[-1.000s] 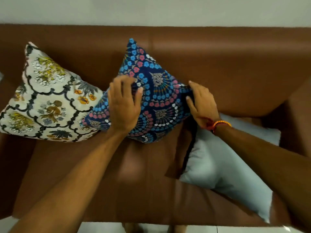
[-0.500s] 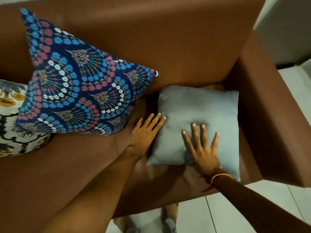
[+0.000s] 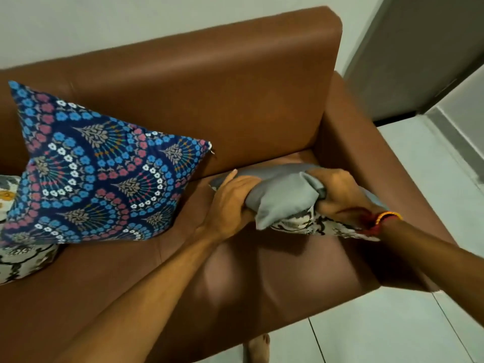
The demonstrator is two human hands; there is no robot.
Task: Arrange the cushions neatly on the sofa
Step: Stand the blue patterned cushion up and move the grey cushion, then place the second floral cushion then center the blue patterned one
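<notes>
A grey cushion [image 3: 281, 191] is bunched up at the right end of the brown sofa [image 3: 235, 95], just above the seat. My left hand [image 3: 231, 203] grips its left side and my right hand [image 3: 337, 193] clutches its right side. A white floral patterned side shows under the grey fabric. A blue patterned cushion [image 3: 94, 176] leans on a corner against the backrest at the left. A white floral cushion [image 3: 18, 258] peeks out beneath and behind it at the far left edge.
The sofa's right armrest [image 3: 379, 174] stands close beside the grey cushion. Pale tiled floor [image 3: 419, 323] lies to the right and in front. A bare foot [image 3: 258, 347] shows at the seat's front edge. A white wall is behind the backrest.
Both hands lay flat on the grey cushion half a second ago; now they have closed on its sides and lifted and bunched it. The blue cushion stays leaning on the backrest.
</notes>
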